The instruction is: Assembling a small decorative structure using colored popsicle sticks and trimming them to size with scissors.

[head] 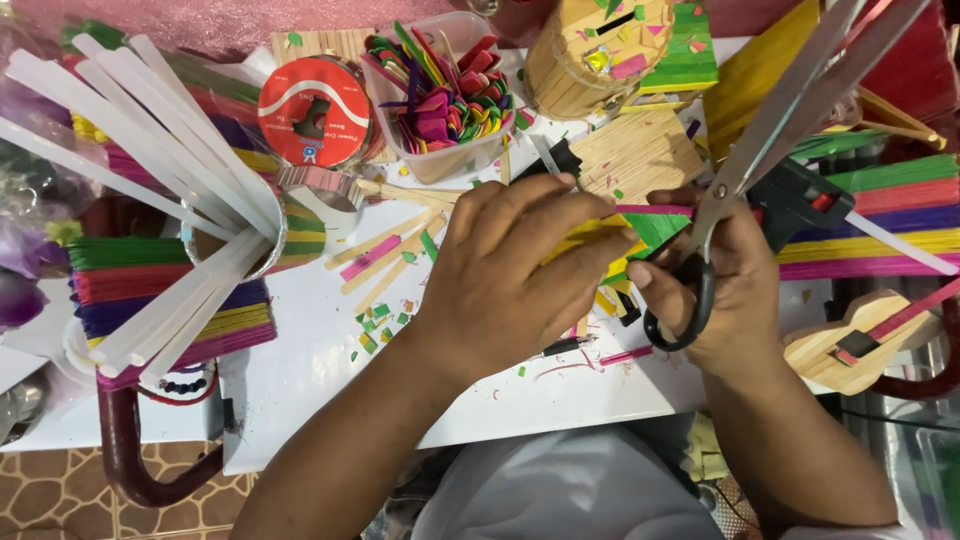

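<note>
My left hand [510, 275] lies over a small piece built of yellow and green craft sticks [640, 235] and pinches a thin pink stick [655, 210] that points right. My right hand [735, 290] grips large silver scissors [790, 110] by their black handles. The blades are parted and reach up to the right, with the pivot right beside the pink stick's end. The hands sit close together above the white table [300, 370]. Most of the stick piece is hidden under my left hand.
A cup of white glue sticks [170, 190] stands at left beside stacks of coloured sticks [150, 290]. A red tape roll [315, 112], a tub of coloured scraps [440, 90], a stick-built cylinder [590, 50], a glue gun [800, 195] and a small wooden guitar [860, 340] surround the hands. Cut bits litter the table.
</note>
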